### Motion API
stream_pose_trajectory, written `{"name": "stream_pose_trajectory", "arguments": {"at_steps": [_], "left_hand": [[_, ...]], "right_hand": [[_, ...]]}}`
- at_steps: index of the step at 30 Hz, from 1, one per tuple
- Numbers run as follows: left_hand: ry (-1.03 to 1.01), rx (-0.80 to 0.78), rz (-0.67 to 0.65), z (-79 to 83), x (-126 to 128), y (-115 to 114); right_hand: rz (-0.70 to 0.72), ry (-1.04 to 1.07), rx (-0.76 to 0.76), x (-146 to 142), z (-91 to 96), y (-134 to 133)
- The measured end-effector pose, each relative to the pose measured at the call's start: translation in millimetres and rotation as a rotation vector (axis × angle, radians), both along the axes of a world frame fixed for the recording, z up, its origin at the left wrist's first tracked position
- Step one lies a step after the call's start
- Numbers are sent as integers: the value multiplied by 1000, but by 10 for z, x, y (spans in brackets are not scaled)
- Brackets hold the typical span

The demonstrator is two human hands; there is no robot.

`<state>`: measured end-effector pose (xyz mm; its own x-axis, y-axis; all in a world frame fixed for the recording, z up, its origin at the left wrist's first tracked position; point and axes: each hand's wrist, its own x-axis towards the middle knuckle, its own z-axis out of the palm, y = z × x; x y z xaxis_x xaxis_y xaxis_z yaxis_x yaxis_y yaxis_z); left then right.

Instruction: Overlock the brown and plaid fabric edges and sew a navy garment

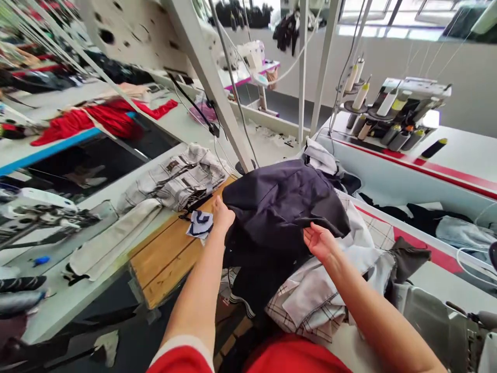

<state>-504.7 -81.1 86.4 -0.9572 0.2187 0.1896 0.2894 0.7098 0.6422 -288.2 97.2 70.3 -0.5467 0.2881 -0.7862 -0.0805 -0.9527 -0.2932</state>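
Observation:
A dark navy garment (275, 197) is stretched out in front of me, its lower part black and hanging toward my lap. My left hand (222, 213) is closed on its left edge. On the right, my right hand (319, 241) pinches the near edge between thumb and fingers. Beneath and to the right lies a heap of light grey and checked cloth (314, 290). Close by my left hand, a small white and navy fabric piece (200, 225) rests on the wooden board (166, 259).
Folded checked garments (186, 173) lie behind the board. A sewing machine (46, 212) stands at left, and a machine with thread cones (407, 111) at back right. A slanted metal post (217, 83) rises beyond the garment. Red cloth (97, 122) lies on the far left table.

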Motion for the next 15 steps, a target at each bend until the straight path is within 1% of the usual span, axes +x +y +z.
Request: {"name": "stream_pose_trajectory", "arguments": {"at_steps": [2,3,4,5,6,7,8,9,10,12,13,15], "left_hand": [[131,50,-9,-204,386,-132],[234,112,-54,-285,644,-149],[283,184,-127,-358,929,-131],[249,233,-243,-427,1221,-79],[144,248,-375,-497,1497,4],[34,244,-477,-565,1735,108],[-30,228,-539,-629,1919,223],[-74,241,-534,-684,2041,334],[-120,259,-523,-723,2102,428],[-201,332,-500,-737,2082,521],[-257,371,-517,-709,2032,509],[-381,421,-575,-593,1918,378]], "right_hand": [[-16,-3,-15,15,-141,11],[-24,-1,-23,28,-175,20],[-32,2,-30,43,-191,23],[-38,6,-35,63,-193,18],[-41,9,-38,86,-188,5],[-47,13,-39,114,-179,-14],[-55,19,-38,146,-170,-36],[-64,31,-38,182,-163,-57],[-74,44,-36,221,-161,-73],[-93,69,-28,299,-169,-77],[-106,70,-20,336,-179,-62],[-154,43,6,398,-208,-7]]}}
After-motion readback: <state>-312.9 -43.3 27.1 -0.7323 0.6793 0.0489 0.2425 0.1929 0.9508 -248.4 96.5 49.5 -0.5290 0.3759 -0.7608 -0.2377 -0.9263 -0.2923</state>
